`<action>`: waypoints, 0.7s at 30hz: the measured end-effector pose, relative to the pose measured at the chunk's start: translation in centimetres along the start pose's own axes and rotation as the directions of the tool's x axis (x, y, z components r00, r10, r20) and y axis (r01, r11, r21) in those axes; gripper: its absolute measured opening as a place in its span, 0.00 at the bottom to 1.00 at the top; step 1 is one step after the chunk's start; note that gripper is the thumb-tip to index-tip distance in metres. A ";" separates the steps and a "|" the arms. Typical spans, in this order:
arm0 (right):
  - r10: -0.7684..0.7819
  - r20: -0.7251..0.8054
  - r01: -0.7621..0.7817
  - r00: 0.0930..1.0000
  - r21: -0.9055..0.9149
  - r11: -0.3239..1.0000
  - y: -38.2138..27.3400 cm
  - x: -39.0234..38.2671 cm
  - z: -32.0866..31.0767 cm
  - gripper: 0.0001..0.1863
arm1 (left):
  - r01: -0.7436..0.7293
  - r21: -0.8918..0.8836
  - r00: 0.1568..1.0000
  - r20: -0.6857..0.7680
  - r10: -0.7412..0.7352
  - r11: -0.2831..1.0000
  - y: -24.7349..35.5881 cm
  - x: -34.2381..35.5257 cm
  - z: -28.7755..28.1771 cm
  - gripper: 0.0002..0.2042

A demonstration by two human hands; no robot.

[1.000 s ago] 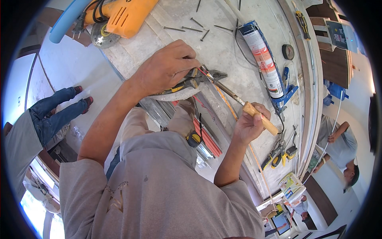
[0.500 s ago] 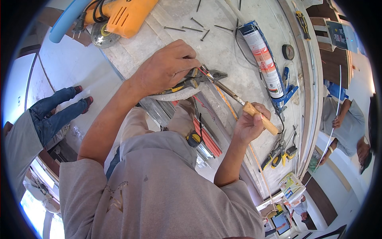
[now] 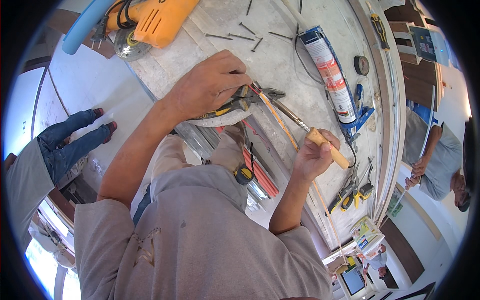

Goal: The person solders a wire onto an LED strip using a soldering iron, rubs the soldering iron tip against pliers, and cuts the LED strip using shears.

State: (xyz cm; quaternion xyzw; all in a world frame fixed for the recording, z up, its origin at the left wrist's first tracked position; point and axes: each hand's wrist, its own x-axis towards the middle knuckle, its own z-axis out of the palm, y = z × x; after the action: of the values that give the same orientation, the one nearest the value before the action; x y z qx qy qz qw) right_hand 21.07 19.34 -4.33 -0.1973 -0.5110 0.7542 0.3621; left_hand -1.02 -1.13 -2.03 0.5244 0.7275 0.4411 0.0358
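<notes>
In my right hand [image 3: 316, 155] is the wooden handle of a soldering iron [image 3: 327, 148], its metal shaft slanting up and left. The tip end lies by a thin yellow-orange strip [image 3: 281, 122], which looks like an LED strip and runs down along the bench edge. My left hand [image 3: 210, 82] is closed in a pinch on a thin red wire [image 3: 254, 88] at the strip's upper end; its fingertips are partly hidden. Beneath that hand lie pliers [image 3: 272, 93] with yellow-and-black handles, at the bench edge. Whether the iron's tip touches the wire I cannot tell.
On the bench [image 3: 210, 20] are several screws [image 3: 245, 28], a caulking gun with cartridge [image 3: 330, 75], a black tape roll [image 3: 361, 65] and hand tools [image 3: 345, 197]. An orange grinder [image 3: 165, 22] lies upper left. Other people [image 3: 435, 155] stand right and left.
The soldering iron has shifted very slightly; my hands stay almost still. At the right, a co-worker has brought both hands together on a long white rod, now tilted differently.
</notes>
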 end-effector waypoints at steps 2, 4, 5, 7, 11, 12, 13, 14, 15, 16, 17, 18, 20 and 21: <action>0.004 -0.011 -0.004 1.000 0.003 1.000 0.0 0.1 -0.1 0.16 | -0.003 0.015 1.000 0.009 0.003 1.000 0.1 0.2 0.0 0.10; 0.002 0.002 -0.002 1.000 0.010 1.000 0.0 0.2 -0.4 0.16 | 0.000 0.012 1.000 0.014 0.000 1.000 0.1 0.4 0.1 0.09; 0.000 0.000 0.000 1.000 0.011 1.000 0.0 0.2 -0.3 0.16 | -0.002 0.012 1.000 0.015 0.002 1.000 0.1 0.4 0.2 0.09; -0.012 -0.011 0.012 1.000 0.025 1.000 0.1 0.2 -0.2 0.16 | 0.007 -0.010 1.000 0.006 -0.007 1.000 0.0 0.3 0.3 0.11; -0.014 -0.021 0.015 1.000 0.046 0.999 0.2 0.2 -0.2 0.16 | 0.016 -0.008 1.000 0.009 -0.016 1.000 0.1 0.2 0.2 0.11; -0.018 -0.031 0.019 0.999 0.042 0.999 0.2 0.2 -0.1 0.16 | 0.018 -0.008 1.000 0.011 -0.018 1.000 0.2 0.2 0.2 0.11; -0.022 -0.041 0.023 0.999 0.038 0.999 0.2 0.2 -0.1 0.16 | 0.020 -0.009 1.000 0.013 -0.020 1.000 0.2 0.2 0.2 0.11; -0.023 -0.041 0.024 0.999 0.039 0.999 0.2 0.1 -0.1 0.16 | 0.019 -0.008 1.000 0.013 -0.019 1.000 0.2 0.2 0.1 0.11; -0.021 -0.035 0.022 0.999 0.038 0.999 0.2 0.1 -0.2 0.16 | 0.014 -0.006 1.000 0.012 -0.014 1.000 0.1 0.2 0.1 0.11; -0.019 -0.029 0.021 0.999 0.036 0.999 0.2 0.1 -0.2 0.16 | 0.010 -0.005 1.000 0.010 -0.010 1.000 0.1 0.1 0.2 0.12; -0.020 -0.029 0.021 0.999 0.036 0.999 0.2 0.1 -0.2 0.16 | 0.009 -0.005 1.000 0.010 -0.009 1.000 0.1 0.1 0.2 0.12; -0.021 -0.031 0.022 0.999 0.026 0.999 0.2 0.1 -0.2 0.16 | 0.011 -0.008 1.000 0.012 -0.010 1.000 0.0 0.1 0.2 0.12; -0.020 -0.031 0.021 0.999 0.019 1.000 0.2 0.1 -0.1 0.16 | 0.013 -0.009 1.000 0.014 -0.013 1.000 0.0 0.1 0.2 0.12; -0.021 -0.035 0.022 0.999 0.014 1.000 0.2 0.1 -0.1 0.16 | 0.013 -0.012 1.000 0.010 -0.013 1.000 0.0 0.1 0.2 0.12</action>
State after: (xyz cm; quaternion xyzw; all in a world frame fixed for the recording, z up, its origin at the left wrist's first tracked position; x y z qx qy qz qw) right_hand 21.00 19.44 -4.53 -0.2022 -0.5012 0.7505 0.3804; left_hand -0.93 -0.92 -2.09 0.5215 0.7281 0.4425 0.0457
